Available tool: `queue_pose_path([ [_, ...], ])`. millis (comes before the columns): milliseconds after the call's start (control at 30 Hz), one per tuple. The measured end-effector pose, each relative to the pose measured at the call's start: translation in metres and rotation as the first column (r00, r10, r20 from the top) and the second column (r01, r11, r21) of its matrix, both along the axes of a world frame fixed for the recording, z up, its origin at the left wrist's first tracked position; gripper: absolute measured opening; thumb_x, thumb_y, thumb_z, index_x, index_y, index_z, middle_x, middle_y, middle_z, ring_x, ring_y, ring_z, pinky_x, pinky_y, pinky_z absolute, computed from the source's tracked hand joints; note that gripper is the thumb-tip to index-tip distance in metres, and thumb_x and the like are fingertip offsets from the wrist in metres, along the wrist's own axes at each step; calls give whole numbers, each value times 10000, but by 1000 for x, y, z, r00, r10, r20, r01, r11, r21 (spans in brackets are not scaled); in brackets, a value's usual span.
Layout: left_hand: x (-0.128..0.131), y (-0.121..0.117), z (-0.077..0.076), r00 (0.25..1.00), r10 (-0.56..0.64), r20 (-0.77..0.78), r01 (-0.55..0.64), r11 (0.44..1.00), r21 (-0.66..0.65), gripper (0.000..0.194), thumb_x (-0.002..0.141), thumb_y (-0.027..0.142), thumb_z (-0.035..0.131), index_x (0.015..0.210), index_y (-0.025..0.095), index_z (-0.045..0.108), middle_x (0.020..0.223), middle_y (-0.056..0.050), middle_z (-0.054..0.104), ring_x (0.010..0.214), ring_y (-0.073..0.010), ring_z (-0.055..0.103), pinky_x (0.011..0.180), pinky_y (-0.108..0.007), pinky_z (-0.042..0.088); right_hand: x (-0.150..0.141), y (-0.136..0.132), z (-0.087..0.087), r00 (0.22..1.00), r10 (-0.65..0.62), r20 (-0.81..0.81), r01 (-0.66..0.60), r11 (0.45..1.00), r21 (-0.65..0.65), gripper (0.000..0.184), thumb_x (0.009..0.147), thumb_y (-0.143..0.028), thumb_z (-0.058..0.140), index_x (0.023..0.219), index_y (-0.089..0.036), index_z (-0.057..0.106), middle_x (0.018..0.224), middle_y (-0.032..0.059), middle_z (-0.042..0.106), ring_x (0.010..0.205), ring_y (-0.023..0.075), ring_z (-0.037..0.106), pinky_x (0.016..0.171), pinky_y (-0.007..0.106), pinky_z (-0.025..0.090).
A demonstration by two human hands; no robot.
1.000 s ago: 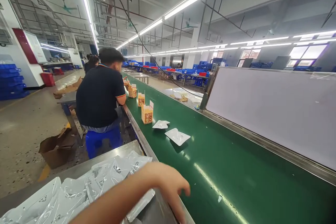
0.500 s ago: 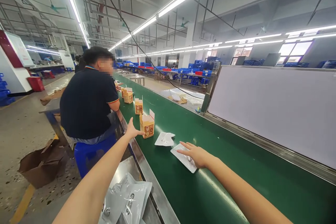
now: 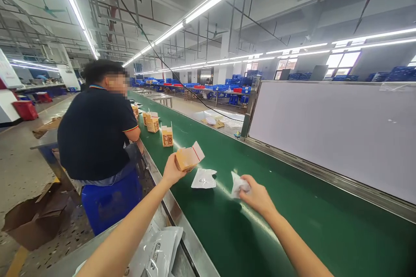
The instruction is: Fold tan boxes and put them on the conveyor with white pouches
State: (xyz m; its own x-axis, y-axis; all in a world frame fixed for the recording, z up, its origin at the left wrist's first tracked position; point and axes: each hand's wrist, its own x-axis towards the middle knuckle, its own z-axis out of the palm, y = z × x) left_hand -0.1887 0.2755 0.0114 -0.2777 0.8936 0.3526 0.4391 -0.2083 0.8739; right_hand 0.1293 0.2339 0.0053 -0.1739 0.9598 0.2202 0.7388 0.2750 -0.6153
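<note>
Left hand (image 3: 171, 172) grips a small orange carton (image 3: 187, 158), tilted on its side with the white flap open toward the right, lifted above the near edge of the green conveyor belt (image 3: 276, 216). Right hand (image 3: 256, 197) is closed around a crumpled white plastic pouch (image 3: 238, 184), held just over the belt, right of the carton. A second white pouch (image 3: 203, 178) lies flat on the belt between the two hands, just below the carton. Farther up the belt from the carton, three more orange cartons (image 3: 167, 135) stand upright in a row. A seated co-worker in a dark shirt (image 3: 94, 132) sits on a blue stool (image 3: 108, 203), left of the carton. More pouches (image 3: 159, 249) lie on the steel bench (image 3: 81, 255), beside the left forearm. White panel (image 3: 331, 130) lines the belt's far side.
</note>
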Motion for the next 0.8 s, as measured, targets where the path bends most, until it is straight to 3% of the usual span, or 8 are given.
queue_pose_path([
  [100, 24, -32, 18, 982, -129, -141, 143, 985, 100, 664, 496, 79, 731, 1103, 210, 497, 1134, -52, 571, 1076, -247, 560, 955, -391, 449, 5, -40, 47, 961, 10, -275, 12, 997, 77, 443, 804, -417, 402, 1202, -226, 368, 1016, 63, 593, 744, 181, 573, 636, 295, 457],
  [233, 63, -83, 36, 950, -198, -240, 238, 959, 150, 614, 542, 140, 709, 1100, 217, 465, 1083, -60, 560, 1018, -250, 560, 909, -400, 456, 1, -97, 107, 699, 321, -639, -333, 937, 105, 433, 722, -381, 580, 1119, -240, 479, 832, 1, 578, 591, 130, 525, 501, 238, 416],
  [267, 71, -96, 39, 946, -204, -253, 249, 955, 160, 610, 555, 152, 706, 1107, 219, 455, 1090, -63, 553, 1023, -250, 555, 906, -399, 456, 0, -108, 117, 680, 355, -641, -401, 913, 80, 401, 709, -337, 602, 1087, -232, 515, 759, -17, 563, 543, 115, 497, 473, 227, 395],
  [333, 84, -122, 42, 946, -175, -272, 228, 957, 179, 598, 587, 177, 703, 1121, 219, 437, 1110, -74, 538, 1034, -254, 545, 894, -401, 463, 0, -124, 129, 770, 372, -519, -427, 904, 16, 355, 721, -265, 584, 1073, -227, 566, 719, -28, 563, 513, 101, 477, 459, 218, 383],
  [433, 95, -153, 40, 927, -104, -361, 200, 950, 240, 598, 625, 168, 687, 1155, 222, 415, 1134, -81, 534, 1061, -260, 531, 907, -420, 467, 5, -140, 132, 929, 324, -180, -313, 946, 88, 351, 759, -193, 531, 1095, -265, 603, 884, -11, 627, 640, 120, 544, 574, 240, 436],
  [500, 99, -167, 36, 883, -73, -464, 239, 920, 310, 614, 653, 128, 648, 1202, 223, 390, 1168, -89, 532, 1104, -267, 508, 948, -447, 452, 5, -148, 128, 959, 271, 80, -280, 949, 143, 384, 782, -151, 519, 1134, -282, 595, 956, -9, 645, 734, 144, 578, 649, 267, 448],
  [667, 111, -180, 25, 777, -25, -629, 301, 892, 336, 620, 705, 64, 545, 1276, 181, 332, 1242, -138, 499, 1153, -293, 468, 977, -508, 434, -5, -166, 111, 811, 180, 557, -265, 961, 77, 270, 835, -104, 494, 1085, -146, 590, 905, 66, 647, 738, 222, 603, 589, 325, 437],
  [800, 116, -183, 20, 767, -93, -635, 327, 908, 262, 604, 666, 35, 524, 1232, 174, 364, 1196, -137, 518, 1106, -288, 498, 954, -509, 452, 2, -173, 99, 788, 365, 496, -457, 886, 74, 295, 788, -46, 542, 1023, -213, 602, 975, 26, 624, 866, 199, 587, 706, 308, 464],
])
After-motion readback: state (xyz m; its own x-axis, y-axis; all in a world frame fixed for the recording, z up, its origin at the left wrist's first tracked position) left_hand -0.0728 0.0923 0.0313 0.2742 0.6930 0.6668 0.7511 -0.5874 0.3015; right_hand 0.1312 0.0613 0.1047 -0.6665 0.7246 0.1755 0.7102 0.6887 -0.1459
